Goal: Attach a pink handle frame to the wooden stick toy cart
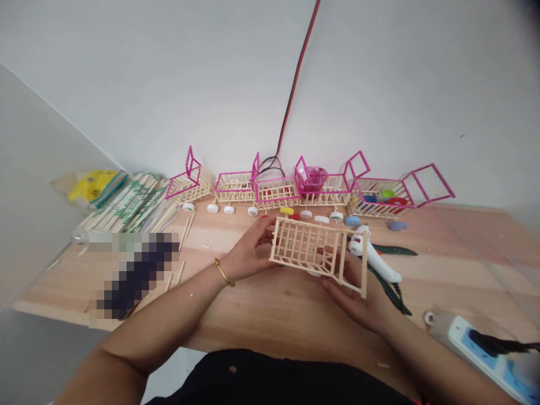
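Observation:
A small unpainted cart frame of thin wooden sticks [310, 244] is held above the table. My left hand [253, 250] grips its left end, fingers partly hidden behind the sticks. At its right end, my right hand [354, 287] holds it from below and behind. A white round cap shows under the frame, between the hands. Behind it stands a row of similar stick carts with magenta top edges, among them a left one [196, 185], a middle one [276, 193] and a right one [379, 197]. Bottle-cap wheels, white, yellow and blue [352, 220], line their front.
A white glue gun [377, 256] and green-handled pliers [394, 250] lie right of the hands. A power strip [485, 354] sits at the lower right. Packaged sticks [122, 202] and a yellow bag [95, 185] are at the left. A red-black cable [295, 84] runs down the wall.

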`<action>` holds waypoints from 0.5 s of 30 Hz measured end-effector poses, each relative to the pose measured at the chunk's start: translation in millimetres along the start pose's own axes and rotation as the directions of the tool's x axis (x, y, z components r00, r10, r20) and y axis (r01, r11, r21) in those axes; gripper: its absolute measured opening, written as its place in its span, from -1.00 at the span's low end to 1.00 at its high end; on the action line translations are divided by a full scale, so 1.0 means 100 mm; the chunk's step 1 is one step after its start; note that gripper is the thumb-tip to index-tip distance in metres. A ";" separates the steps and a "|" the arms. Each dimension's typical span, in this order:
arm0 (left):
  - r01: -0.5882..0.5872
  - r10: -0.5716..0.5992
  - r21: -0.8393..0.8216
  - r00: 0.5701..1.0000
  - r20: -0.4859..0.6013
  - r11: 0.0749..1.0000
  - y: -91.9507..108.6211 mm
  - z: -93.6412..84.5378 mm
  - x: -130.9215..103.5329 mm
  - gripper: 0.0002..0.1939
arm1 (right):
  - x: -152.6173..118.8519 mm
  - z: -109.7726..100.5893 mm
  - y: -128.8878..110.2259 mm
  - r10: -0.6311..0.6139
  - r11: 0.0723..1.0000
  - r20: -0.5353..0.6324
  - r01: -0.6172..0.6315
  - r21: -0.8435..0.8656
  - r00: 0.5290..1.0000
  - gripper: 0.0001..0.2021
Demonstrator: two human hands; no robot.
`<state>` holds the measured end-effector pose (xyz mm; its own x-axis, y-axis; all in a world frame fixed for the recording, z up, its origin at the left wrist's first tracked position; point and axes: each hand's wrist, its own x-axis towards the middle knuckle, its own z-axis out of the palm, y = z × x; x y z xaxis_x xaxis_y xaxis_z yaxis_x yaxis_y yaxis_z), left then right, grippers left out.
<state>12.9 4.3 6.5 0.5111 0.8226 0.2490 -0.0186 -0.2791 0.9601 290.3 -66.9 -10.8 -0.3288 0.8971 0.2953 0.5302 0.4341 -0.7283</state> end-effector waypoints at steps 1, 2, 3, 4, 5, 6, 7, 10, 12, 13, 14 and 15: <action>0.004 -0.004 -0.004 1.000 0.006 1.000 0.00 0.00 0.00 -0.18 | 0.01 0.00 -0.01 -0.009 1.000 0.005 0.009 -0.006 1.000 -0.46; 0.010 -0.010 -0.012 1.000 0.012 1.000 0.00 0.00 0.01 -0.16 | 0.01 -0.01 -0.02 -0.020 1.000 0.010 0.020 -0.021 1.000 -0.46; 0.020 -0.020 -0.022 1.000 0.019 1.000 0.01 0.00 0.01 -0.14 | 0.02 -0.02 -0.03 -0.030 0.999 0.012 0.031 -0.045 0.999 -0.45; 0.035 -0.034 -0.032 0.999 0.026 0.999 0.01 0.00 0.02 -0.13 | 0.02 -0.02 -0.04 -0.038 0.997 0.010 0.038 -0.071 0.999 -0.45; 0.053 -0.052 -0.042 0.998 0.032 0.998 0.01 0.00 0.02 -0.12 | 0.03 -0.02 -0.05 -0.042 0.995 0.008 0.042 -0.094 0.999 -0.46; 0.071 -0.069 -0.053 0.997 0.036 0.996 0.01 0.00 0.02 -0.12 | 0.03 -0.03 -0.05 -0.037 0.994 0.009 0.038 -0.106 0.999 -0.49; 0.089 -0.087 -0.068 0.995 0.039 0.994 0.00 0.00 0.02 -0.12 | 0.03 -0.03 -0.05 -0.025 0.994 0.013 0.026 -0.104 1.000 -0.54; 0.145 -0.143 -0.127 0.989 0.028 0.981 -0.04 -0.01 0.02 -0.12 | 0.03 -0.02 -0.06 0.041 0.999 0.043 -0.039 -0.034 0.998 -0.77; 0.171 -0.172 -0.159 0.985 0.004 0.972 -0.08 -0.01 0.02 -0.13 | 0.04 -0.01 -0.08 0.073 0.997 0.067 -0.075 0.023 0.995 -0.86; 0.178 -0.182 -0.169 0.983 -0.011 0.970 -0.10 -0.02 0.02 -0.13 | 0.04 0.00 -0.09 0.078 0.996 0.079 -0.082 0.047 0.994 -0.89; 0.179 -0.186 -0.175 0.982 -0.024 0.968 -0.13 -0.02 0.02 -0.15 | 0.05 0.00 -0.10 0.081 0.994 0.090 -0.087 0.067 0.993 -0.89; 0.175 -0.184 -0.178 0.982 -0.033 0.968 -0.15 -0.02 0.02 -0.16 | 0.06 0.00 -0.12 0.081 0.993 0.095 -0.089 0.083 0.992 -0.90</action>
<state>12.0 11.0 -6.9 0.4776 0.8756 0.0722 -0.0814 -0.0377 0.9960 282.1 -66.5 -0.5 -0.3574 0.9173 0.1755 0.4904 0.3442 -0.8007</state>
